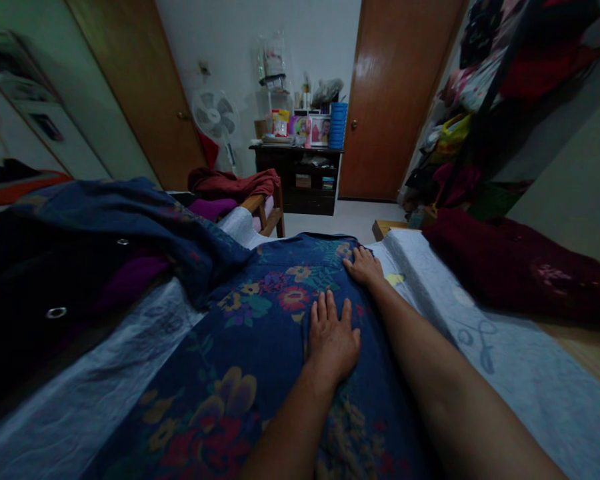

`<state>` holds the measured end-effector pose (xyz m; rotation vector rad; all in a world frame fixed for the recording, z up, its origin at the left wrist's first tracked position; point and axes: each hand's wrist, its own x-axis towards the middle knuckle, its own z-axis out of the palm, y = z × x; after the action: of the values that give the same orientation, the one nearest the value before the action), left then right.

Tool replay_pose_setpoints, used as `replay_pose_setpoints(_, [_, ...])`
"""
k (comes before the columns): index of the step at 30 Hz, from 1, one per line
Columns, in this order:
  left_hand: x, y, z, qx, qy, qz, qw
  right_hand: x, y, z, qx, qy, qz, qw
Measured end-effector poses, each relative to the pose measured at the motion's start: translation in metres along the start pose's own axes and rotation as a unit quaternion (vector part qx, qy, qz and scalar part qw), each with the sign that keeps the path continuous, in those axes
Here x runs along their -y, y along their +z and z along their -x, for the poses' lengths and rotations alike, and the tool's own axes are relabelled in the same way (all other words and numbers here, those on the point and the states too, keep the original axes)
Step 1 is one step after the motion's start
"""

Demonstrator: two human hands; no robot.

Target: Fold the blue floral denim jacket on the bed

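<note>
A dark blue garment (260, 333) with red, yellow and purple flowers lies spread out on the bed in front of me. One sleeve (145, 207) stretches off to the left across other clothes. Flat on the middle of the cloth rests my left hand (333, 340), its fingers extended. Farther forward, my right hand (366, 268) presses on the garment's right edge close to its far end, fingers stretched out too. Neither hand grips the fabric. The garment's near end runs out of the picture.
A light patterned sheet (520, 353) covers the bed. A folded maroon garment (525, 267) lies on the right; black clothing with metal rings (30, 300) is heaped on the left. Beyond the bed stand a wooden chair (279, 207), a white fan (215, 115) and a dark cabinet (310, 200).
</note>
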<state>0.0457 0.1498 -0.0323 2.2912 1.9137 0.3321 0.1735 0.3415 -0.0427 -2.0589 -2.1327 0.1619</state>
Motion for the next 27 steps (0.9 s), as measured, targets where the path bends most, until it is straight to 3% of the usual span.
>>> replay_pose_setpoints(5, [0.000,0.001,0.001,-0.005,0.003,0.003,1.000,-0.008,-0.002,-0.005,-0.019,-0.021,-0.028,0.999])
replay_pose_setpoints(11, [0.002,0.005,0.000,-0.020,0.005,0.003,1.000,-0.023,-0.004,0.006,-0.113,-0.008,-0.030,0.993])
replay_pose_setpoints(23, [0.000,0.003,-0.001,-0.001,-0.001,-0.003,1.000,-0.018,-0.002,0.010,-0.034,0.031,0.003,0.999])
replay_pose_setpoints(27, [0.000,0.003,0.000,-0.006,0.001,-0.001,1.000,-0.018,-0.004,0.013,-0.051,0.041,0.013,0.998])
